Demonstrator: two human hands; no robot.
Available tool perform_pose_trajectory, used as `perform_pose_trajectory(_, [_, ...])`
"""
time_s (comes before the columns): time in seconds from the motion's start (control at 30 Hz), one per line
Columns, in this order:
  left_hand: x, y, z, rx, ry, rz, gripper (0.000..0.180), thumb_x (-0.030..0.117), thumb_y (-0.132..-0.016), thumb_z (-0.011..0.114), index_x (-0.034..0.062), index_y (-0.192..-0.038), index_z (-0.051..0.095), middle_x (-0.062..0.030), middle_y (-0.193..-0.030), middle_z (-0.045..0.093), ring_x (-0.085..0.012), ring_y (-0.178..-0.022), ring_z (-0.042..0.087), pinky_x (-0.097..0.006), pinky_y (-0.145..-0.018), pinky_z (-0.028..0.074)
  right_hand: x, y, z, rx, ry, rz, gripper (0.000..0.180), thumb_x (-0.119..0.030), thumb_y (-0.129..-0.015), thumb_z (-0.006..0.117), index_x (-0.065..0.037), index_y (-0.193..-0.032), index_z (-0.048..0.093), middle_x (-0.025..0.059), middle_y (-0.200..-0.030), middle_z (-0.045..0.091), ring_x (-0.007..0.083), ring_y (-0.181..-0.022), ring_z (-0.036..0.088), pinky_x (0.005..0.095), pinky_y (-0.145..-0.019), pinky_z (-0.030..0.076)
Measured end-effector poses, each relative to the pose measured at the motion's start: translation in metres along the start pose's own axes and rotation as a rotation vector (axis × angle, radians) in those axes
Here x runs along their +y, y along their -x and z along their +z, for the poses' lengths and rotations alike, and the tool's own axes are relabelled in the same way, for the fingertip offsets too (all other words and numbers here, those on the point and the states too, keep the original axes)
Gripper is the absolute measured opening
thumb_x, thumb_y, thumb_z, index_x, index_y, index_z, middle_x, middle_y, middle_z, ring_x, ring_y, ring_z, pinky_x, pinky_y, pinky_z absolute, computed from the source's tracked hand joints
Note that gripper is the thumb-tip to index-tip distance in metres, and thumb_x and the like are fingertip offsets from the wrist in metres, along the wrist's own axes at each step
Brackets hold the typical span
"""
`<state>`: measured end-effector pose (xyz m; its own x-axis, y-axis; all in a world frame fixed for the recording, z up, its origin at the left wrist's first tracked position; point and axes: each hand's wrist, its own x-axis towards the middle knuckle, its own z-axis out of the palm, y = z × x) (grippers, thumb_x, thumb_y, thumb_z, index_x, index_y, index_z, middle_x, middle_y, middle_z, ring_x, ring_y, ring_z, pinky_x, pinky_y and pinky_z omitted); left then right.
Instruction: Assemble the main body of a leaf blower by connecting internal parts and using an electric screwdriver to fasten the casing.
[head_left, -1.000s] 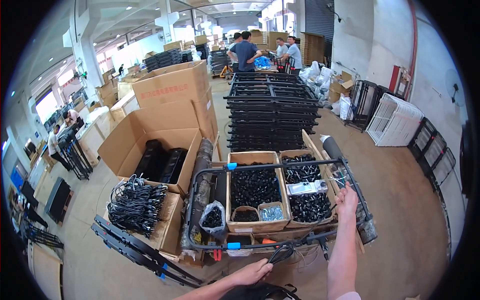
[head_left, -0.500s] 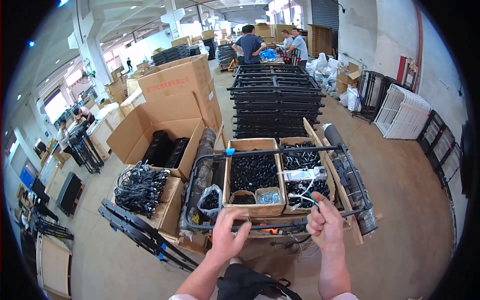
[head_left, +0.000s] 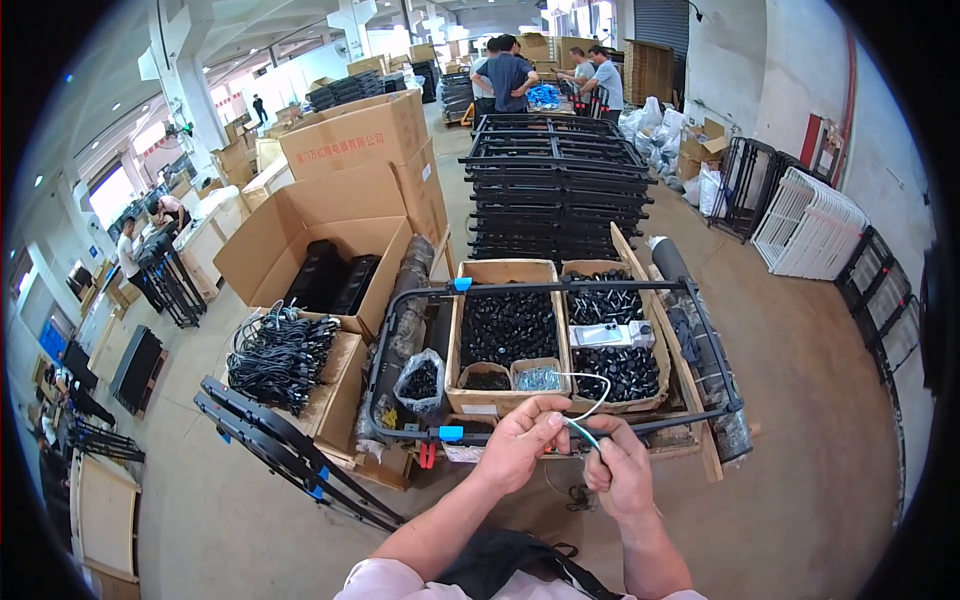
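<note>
Near the front bar of a black metal frame (head_left: 740,380), my left hand (head_left: 522,442) pinches a thin cable (head_left: 603,398) with a white loop and a green-and-white stretch. Just to its right, my right hand (head_left: 622,470) is closed round the green part of the same cable. Fingers hide the cable's ends. Beyond my hands, a small white rectangular unit (head_left: 610,335) lies on black knobs with bolts (head_left: 615,373) in a wooden box. A wider wooden box beside it holds many small black parts (head_left: 508,327).
A plastic bag of black parts (head_left: 420,382) and a bundle of black cables (head_left: 280,355) lie on the left. Behind them stands an open carton (head_left: 345,210). Stacked black frames (head_left: 555,190) rise ahead, with people (head_left: 510,80) beyond. Blue clips (head_left: 452,433) sit on the frame.
My left hand has moved right and now grips the cable beside my right hand. My right hand has come slightly left and down. The cable's white part now arcs in a loop.
</note>
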<state>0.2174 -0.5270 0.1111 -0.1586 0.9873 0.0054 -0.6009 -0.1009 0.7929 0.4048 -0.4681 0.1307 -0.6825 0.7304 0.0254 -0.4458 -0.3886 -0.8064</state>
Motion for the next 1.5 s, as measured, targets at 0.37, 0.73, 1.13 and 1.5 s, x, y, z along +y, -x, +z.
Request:
perform_pose_trajectory(0.37, [-0.021,0.02,-0.03,0.053,0.152,-0.301,0.031,0.033,-0.104,0.067,0.0041,-0.114,0.072,-0.0027,-0.101,0.073,-0.0107,-0.09,0.062,-0.029,-0.08,0.049,0.053,0.002,-0.013,-0.07,0.332,0.09,0.014,-0.013,-0.106,0.057,-0.002,-0.115,0.054,-0.0025,-0.078,0.053,0.0044,-0.063,0.042,0.0236,-0.056,0.032])
perform_pose_trajectory(0.73, [-0.023,0.066,-0.047,0.097,-0.596,0.06,0.026,0.021,-0.111,0.053,0.0001,-0.116,0.068,-0.0079,-0.121,0.072,-0.0176,-0.112,0.066,-0.034,-0.098,0.052,0.113,-0.004,-0.018,-0.06,0.322,0.428,0.031,-0.025,-0.109,0.06,-0.008,-0.135,0.063,-0.0051,-0.089,0.059,0.0055,-0.077,0.052,0.0237,-0.066,0.042])
perform_pose_trajectory(1.13, [-0.076,0.11,-0.159,0.368,-0.146,-0.361,0.028,0.028,-0.114,0.047,0.0043,-0.111,0.062,-0.0015,-0.086,0.059,-0.0166,-0.085,0.059,-0.033,-0.081,0.05,0.232,0.006,-0.055,-0.264,0.862,0.525,0.04,-0.038,-0.1,0.063,0.0,-0.103,0.077,0.0138,-0.09,0.077,0.0184,-0.087,0.072,0.0369,-0.081,0.055])
perform_pose_trajectory(1.5, [-0.093,0.112,-0.263,0.652,-0.133,-0.373,0.026,0.023,-0.114,0.044,0.0067,-0.118,0.063,-0.0049,-0.096,0.073,-0.0146,-0.085,0.069,-0.032,-0.076,0.055,0.336,-0.027,-0.036,-0.207,0.95,0.508,0.045,-0.04,-0.104,0.057,0.0,-0.091,0.073,0.0156,-0.076,0.069,0.0253,-0.071,0.065,0.0411,-0.07,0.051])
